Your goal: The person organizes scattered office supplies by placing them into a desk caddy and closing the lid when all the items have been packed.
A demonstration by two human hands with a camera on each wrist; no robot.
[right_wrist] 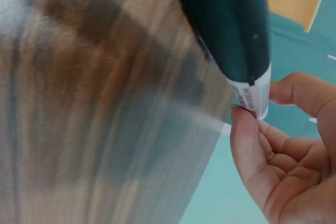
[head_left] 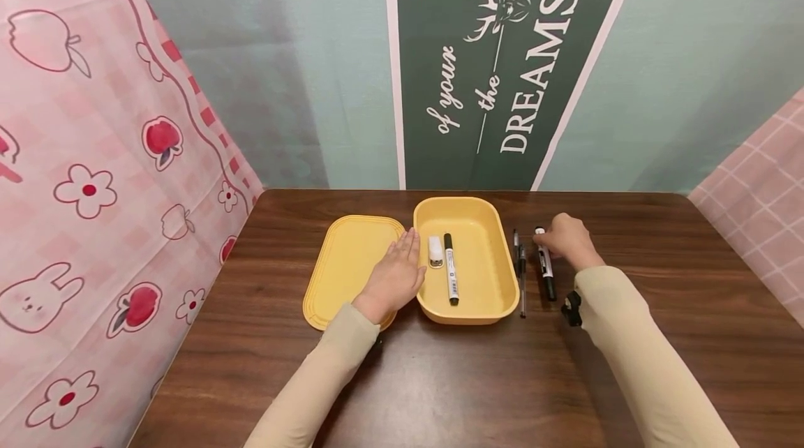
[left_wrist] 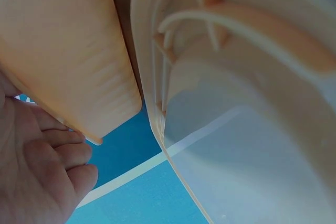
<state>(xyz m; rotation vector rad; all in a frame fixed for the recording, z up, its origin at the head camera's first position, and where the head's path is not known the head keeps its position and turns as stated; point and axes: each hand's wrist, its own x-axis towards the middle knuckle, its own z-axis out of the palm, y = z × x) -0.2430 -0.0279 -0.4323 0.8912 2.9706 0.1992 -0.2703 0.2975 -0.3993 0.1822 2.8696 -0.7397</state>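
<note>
In the head view, my left hand [head_left: 392, 275] lies with straight fingers along the left rim of a yellow plastic container [head_left: 510, 263]. The left wrist view shows its fingertips right at the container's side wall [left_wrist: 68, 61]. My right hand [head_left: 568, 239] pinches a white marker [head_left: 545, 266] with black ends, right of the container. Seen from the right wrist, thumb and fingers [right_wrist: 247, 135] grip the marker's white end [right_wrist: 257, 95], while its black cap points toward the camera. Inside the container lie another black-capped white marker [head_left: 451, 273] and a small white item with a clear end [head_left: 435, 250].
A yellow lid [head_left: 345, 259] rests flat on the wooden table [head_left: 452, 385], left of the container and partly under my left forearm. Two slim dark pens, one with a clear barrel [head_left: 523, 284], lie between the container and the held marker. A printed curtain [head_left: 301, 85] hangs behind the table.
</note>
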